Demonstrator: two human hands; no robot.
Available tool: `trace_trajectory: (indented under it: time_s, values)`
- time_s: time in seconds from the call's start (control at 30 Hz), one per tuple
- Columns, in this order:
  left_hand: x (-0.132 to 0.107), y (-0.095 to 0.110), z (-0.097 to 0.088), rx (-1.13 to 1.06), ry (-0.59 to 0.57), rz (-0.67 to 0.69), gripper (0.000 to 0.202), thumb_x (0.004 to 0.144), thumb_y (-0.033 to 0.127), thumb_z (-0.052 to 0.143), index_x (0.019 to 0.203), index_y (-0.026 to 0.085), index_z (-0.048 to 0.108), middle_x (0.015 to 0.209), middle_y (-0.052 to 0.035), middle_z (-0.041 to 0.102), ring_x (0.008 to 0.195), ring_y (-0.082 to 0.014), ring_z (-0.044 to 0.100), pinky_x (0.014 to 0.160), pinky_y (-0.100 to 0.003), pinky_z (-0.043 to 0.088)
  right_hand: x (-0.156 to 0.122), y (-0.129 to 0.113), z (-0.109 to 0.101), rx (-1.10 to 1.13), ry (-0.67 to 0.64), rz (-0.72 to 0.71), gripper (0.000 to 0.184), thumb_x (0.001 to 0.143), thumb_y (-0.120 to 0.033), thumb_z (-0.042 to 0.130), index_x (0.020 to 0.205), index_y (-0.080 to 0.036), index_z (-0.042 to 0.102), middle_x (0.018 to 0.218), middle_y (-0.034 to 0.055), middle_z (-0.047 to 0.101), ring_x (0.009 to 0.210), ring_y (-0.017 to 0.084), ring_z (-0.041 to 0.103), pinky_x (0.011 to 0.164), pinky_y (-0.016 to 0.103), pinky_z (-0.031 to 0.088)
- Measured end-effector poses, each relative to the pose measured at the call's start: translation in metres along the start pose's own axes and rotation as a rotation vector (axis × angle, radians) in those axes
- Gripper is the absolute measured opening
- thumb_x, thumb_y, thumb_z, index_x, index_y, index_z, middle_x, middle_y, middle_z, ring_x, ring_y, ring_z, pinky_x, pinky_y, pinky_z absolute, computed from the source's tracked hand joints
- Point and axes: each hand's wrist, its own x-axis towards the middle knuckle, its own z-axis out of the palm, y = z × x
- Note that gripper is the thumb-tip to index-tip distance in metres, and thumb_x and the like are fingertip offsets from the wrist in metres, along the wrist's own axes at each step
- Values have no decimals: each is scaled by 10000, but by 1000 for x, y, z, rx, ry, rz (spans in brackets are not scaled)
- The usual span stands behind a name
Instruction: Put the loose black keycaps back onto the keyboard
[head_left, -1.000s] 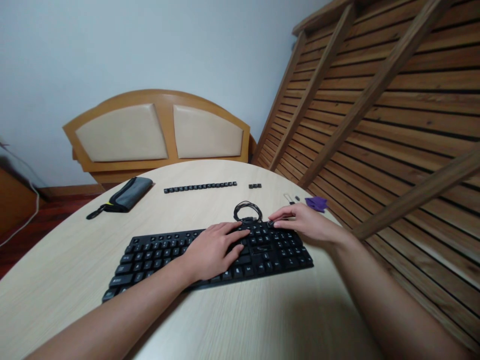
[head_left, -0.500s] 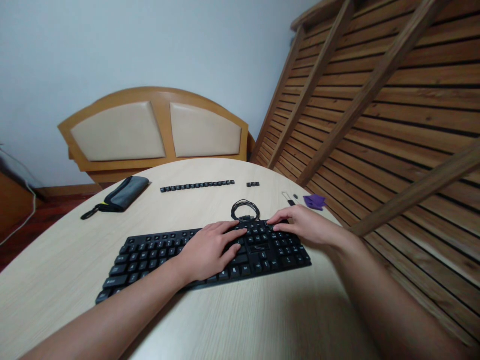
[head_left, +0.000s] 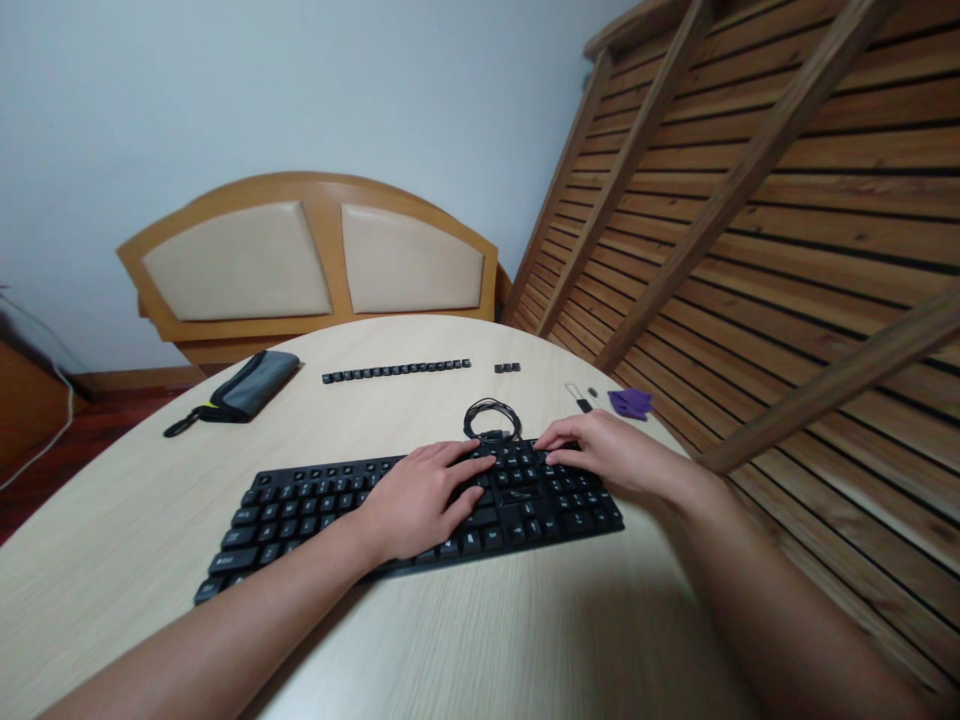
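Left hand [head_left: 420, 500] lies flat, fingers loosely spread, on the keyboard [head_left: 300, 505]; right hand [head_left: 607, 455] fingers narrow, touching far keys; both unmoved since earlier

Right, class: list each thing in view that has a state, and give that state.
keyboard: flat on the table, under both hands
left hand: open, palm down on the keyboard
right hand: fingertips at the keyboard's far edge; grip unclear
cable: coiled
loose keycaps: lined up in a row
pouch: lying flat
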Motion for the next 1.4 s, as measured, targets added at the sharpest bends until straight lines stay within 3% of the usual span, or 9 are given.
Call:
trace_trajectory:
  time_s: [0.53, 1.1, 1.4]
  values:
    - [0, 0, 0, 10, 7, 9, 418, 1025, 336, 476, 1423, 246, 566, 1490, -90, 545, 1313, -279, 560, 1101, -487, 455, -1, -11, 0, -205, -13, -106, 227, 933, -273, 587, 1017, -266, 798, 1057, 47, 787, 989, 250, 707, 895, 358, 516]
    - [0, 0, 1, 21, -4, -7, 426, 1026, 343, 485, 1433, 243, 562, 1500, -87, 535, 1329, -280, 543, 1120, -471, 436, 3, -25, 8, -553, -4, -24, 228, 892, -192, 627, 984, -281, 816, 961, 61, 800, 910, 295, 735, 769, 354, 519]
    - [1, 1, 1, 12, 9, 2, 414, 1027, 338, 488, 1423, 248, 568, 1491, -84, 544, 1322, -278, 551, 1112, -480, 445, 2, -19, 7, -523, 29, -48, 242, 890, -175, 651, 1012, -304, 814, 979, 30, 810, 906, 241, 750, 770, 292, 524]
